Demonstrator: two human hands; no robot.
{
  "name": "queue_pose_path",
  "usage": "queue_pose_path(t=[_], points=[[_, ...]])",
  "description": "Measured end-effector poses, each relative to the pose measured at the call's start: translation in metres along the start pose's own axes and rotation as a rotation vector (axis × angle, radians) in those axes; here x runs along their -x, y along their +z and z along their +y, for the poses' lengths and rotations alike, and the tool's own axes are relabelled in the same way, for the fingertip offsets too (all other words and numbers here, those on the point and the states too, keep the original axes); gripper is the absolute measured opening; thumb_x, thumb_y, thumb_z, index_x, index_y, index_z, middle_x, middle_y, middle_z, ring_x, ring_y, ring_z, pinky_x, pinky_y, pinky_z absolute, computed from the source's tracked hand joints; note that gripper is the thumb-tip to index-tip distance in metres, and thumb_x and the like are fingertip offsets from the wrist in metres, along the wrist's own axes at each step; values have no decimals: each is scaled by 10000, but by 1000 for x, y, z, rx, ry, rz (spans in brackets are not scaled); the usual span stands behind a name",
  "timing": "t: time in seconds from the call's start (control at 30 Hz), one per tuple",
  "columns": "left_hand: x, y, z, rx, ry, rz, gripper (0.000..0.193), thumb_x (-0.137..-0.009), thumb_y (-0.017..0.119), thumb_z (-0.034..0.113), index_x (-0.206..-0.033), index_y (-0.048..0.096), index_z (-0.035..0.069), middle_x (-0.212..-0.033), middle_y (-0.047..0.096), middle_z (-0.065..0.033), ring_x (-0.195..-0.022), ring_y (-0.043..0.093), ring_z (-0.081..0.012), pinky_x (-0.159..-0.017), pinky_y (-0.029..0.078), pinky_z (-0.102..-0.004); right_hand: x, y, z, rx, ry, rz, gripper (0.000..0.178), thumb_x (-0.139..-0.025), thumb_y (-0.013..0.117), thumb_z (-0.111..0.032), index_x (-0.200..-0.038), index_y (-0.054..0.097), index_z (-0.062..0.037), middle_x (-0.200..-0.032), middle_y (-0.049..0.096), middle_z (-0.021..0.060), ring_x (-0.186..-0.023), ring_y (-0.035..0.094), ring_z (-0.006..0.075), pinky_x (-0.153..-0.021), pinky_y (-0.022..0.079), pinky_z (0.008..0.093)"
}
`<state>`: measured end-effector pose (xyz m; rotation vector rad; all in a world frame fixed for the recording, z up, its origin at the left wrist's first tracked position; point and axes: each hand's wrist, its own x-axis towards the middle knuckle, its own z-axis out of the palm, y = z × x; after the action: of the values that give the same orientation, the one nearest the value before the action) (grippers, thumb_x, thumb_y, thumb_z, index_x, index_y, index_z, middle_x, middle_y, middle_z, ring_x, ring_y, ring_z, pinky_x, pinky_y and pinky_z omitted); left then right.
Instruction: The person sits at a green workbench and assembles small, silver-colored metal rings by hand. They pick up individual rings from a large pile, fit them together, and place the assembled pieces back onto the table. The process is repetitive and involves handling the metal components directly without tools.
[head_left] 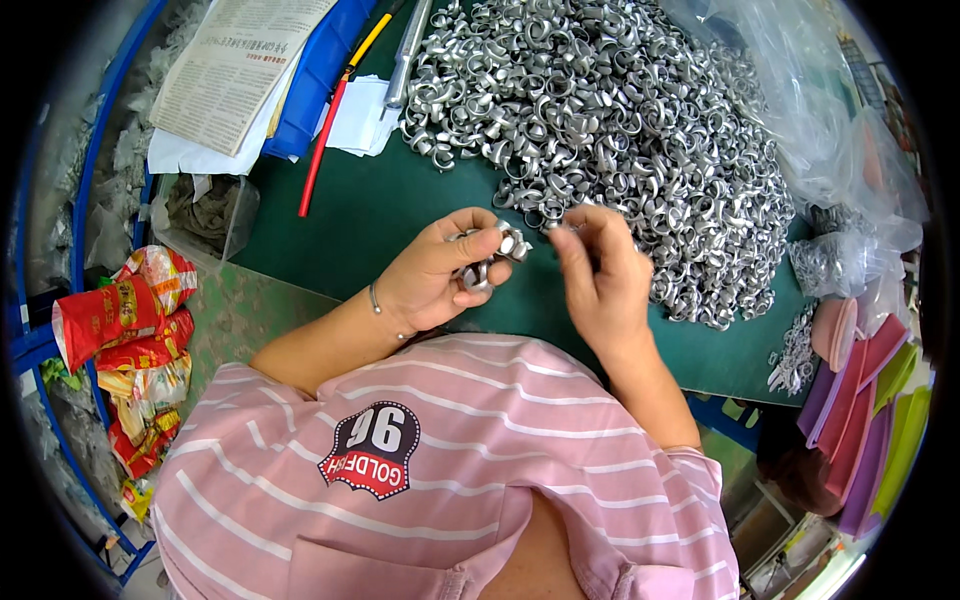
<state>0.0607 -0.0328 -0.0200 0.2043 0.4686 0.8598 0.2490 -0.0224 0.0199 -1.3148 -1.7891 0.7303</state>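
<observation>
My left hand [440, 262] is closed around several silver metal rings [484, 262], which stick out between the thumb and fingers. Beside it, my right hand [605, 270] has its thumb and forefinger drawn together at the near edge of a big heap of rings [590, 110]. Whatever is between those fingertips is blurred and too small to make out. The heap spreads over the far and right part of a dark green tabletop [300, 245].
On the left lie a newspaper [235, 70], a blue tray [320, 75], a red-and-yellow pen [340, 115] and a grey metal rod [408, 50]. A clear bin [205, 215] stands by the table edge. Clear plastic bags [820, 130] and coloured strips [870, 410] are at the right.
</observation>
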Motion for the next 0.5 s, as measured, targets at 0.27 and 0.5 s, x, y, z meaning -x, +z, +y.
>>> queue_pose_path(t=[0.27,0.5], points=[[3,11,6,133,19,-96,221,-909,496,238,-1005,521,40,-927,495,-104,-718,531,-165,-382,406,-197,-39,-4,10,402,-186,4,105,-772,651,-116,-791,567,-55,-722,523,109,-579,543,282,-507,447,360],[1,8,10,-58,75,40,84,-894,518,131,-904,534,50,-843,512,-87,-664,532,-142,-356,388,-184,-20,-24,9,-1256,650,-254,119,-877,499,-75,-956,524,9,-734,591,116,-460,428,66,-371,307,175]])
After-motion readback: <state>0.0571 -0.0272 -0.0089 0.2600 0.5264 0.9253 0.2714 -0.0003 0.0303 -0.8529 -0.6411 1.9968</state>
